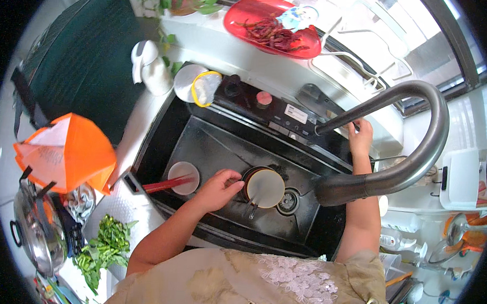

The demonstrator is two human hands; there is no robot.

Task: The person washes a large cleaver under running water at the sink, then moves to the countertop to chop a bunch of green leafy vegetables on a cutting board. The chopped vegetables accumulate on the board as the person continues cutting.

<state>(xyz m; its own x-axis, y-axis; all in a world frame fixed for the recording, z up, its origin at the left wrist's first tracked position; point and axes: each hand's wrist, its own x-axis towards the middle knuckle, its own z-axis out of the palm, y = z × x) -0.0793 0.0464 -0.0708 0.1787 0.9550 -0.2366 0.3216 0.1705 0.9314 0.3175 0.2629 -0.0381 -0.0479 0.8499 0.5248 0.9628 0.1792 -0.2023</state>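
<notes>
My left hand [225,190] is inside the black sink [219,145], its thumb and fingertips at the left rim of a round bowl [268,187]. Whether it grips that rim cannot be told. A spoon-like utensil [253,207] rests in the bowl, its handle over the near rim. Left of this hand, a white cup or bowl [184,170] holds red chopsticks [166,184]. My right hand [360,136] reaches behind the curved metal faucet [420,159], its fingers on a small dark handle [356,126]. The faucet's spout head hangs over the sink's right side, near the drain [289,201].
A white spray bottle [151,70] stands at the back left corner. Dried red peppers fill a red tray [249,15] on the windowsill. Leafy greens [105,243], a lidded pot [40,228] and an orange bag [78,153] lie left. Bottles [398,240] line the right.
</notes>
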